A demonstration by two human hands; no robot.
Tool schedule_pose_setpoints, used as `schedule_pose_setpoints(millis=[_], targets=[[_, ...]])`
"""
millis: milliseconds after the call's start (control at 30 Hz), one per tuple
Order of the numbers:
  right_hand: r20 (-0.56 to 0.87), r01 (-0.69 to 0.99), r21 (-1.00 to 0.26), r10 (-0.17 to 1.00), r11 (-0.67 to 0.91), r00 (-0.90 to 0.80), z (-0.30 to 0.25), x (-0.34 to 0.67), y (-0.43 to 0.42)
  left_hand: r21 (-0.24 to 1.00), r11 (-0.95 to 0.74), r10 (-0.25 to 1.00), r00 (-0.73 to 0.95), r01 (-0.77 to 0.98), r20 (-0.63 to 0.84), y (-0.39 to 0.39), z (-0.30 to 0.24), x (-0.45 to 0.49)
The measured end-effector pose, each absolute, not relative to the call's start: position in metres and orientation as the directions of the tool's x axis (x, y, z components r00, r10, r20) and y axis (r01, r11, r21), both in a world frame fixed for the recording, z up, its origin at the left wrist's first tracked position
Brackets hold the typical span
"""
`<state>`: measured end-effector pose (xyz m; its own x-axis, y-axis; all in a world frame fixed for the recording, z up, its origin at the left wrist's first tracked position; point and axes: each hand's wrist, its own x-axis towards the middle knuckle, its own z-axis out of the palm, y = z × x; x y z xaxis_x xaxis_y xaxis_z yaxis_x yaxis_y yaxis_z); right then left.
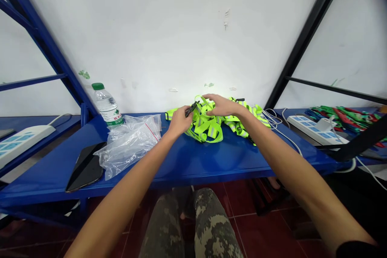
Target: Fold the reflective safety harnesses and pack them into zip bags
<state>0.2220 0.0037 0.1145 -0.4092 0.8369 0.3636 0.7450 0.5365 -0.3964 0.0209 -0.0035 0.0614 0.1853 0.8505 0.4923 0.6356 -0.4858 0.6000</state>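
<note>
My left hand (180, 121) is closed on a black plastic buckle (191, 109) at the left side of a tangled heap of fluorescent yellow-green reflective straps (208, 129). Over the top of that heap my right hand (223, 105) is spread, thumb and fingers apart, with strap loops showing between them. Whether its fingertips touch the straps I cannot tell. More straps with grey reflective bands (238, 127) lie to the right, partly behind my right forearm.
Left on the blue table (181, 165) are clear plastic bags (130, 145), a black phone (86, 167) and a water bottle (106, 105) with a green cap. White cables (282, 131) run at the right, near a power strip (314, 129) and red-green straps (347, 119). A white wall rises behind.
</note>
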Motion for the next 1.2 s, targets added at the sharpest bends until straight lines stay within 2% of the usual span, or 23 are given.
schedule_pose_setpoints(millis=[67,200,333,467,600,667,767,833,867,933,1000,1067,1133,1200], targets=[[0.417,0.73,-0.342,0.792,0.592,-0.446,0.107,0.213,0.002,0.581,-0.532,0.825,0.221,0.616,0.52,-0.002,0.071,0.024],[0.604,0.767,-0.314,0.741,0.56,-0.293,0.102,0.199,0.001,0.502,-0.613,0.764,0.295,0.61,0.574,0.0,0.084,0.025],[0.627,0.815,-0.362,0.765,0.453,-0.147,0.113,0.204,-0.001,0.455,-0.679,0.702,0.33,0.577,0.631,0.006,0.088,0.016],[0.654,0.82,-0.392,0.753,0.416,-0.069,0.125,0.219,-0.002,0.459,-0.654,0.721,0.312,0.601,0.618,0.015,0.09,0.004],[0.638,0.799,-0.454,0.77,0.394,-0.018,0.136,0.237,-0.004,0.54,-0.534,0.807,0.201,0.65,0.556,0.025,0.088,-0.009],[0.616,0.808,-0.449,0.787,0.381,-0.028,0.143,0.245,-0.008,0.642,-0.459,0.859,0.121,0.614,0.498,0.03,0.088,-0.015],[0.451,0.846,-0.399,0.879,0.354,-0.155,0.154,0.256,-0.018,0.859,-0.315,0.937,-0.011,0.404,0.349,0.033,0.095,-0.02],[0.338,0.871,-0.359,0.917,0.334,-0.212,0.159,0.262,-0.022,0.945,-0.221,0.968,-0.064,0.242,0.242,0.032,0.102,-0.023],[0.327,0.882,-0.349,0.923,0.317,-0.202,0.161,0.266,-0.023,0.964,-0.189,0.975,-0.076,0.188,0.206,0.031,0.106,-0.023],[0.391,0.892,-0.357,0.912,0.277,-0.126,0.162,0.274,-0.022,0.976,-0.158,0.982,-0.083,0.149,0.172,0.03,0.113,-0.026],[0.492,0.866,-0.429,0.871,0.256,-0.014,0.16,0.283,-0.017,0.976,-0.139,0.983,-0.094,0.17,0.156,0.029,0.116,-0.028],[0.534,0.751,-0.604,0.835,0.266,0.134,0.158,0.292,-0.013,0.976,-0.103,0.987,-0.098,0.193,0.124,0.029,0.117,-0.031],[0.464,0.503,-0.818,0.838,0.28,0.288,0.157,0.299,-0.01,0.978,-0.07,0.992,-0.089,0.196,0.089,0.029,0.115,-0.034],[0.336,0.218,-0.938,0.859,0.269,0.387,0.157,0.305,-0.01,0.979,-0.05,0.993,-0.097,0.196,0.07,0.03,0.114,-0.036]])
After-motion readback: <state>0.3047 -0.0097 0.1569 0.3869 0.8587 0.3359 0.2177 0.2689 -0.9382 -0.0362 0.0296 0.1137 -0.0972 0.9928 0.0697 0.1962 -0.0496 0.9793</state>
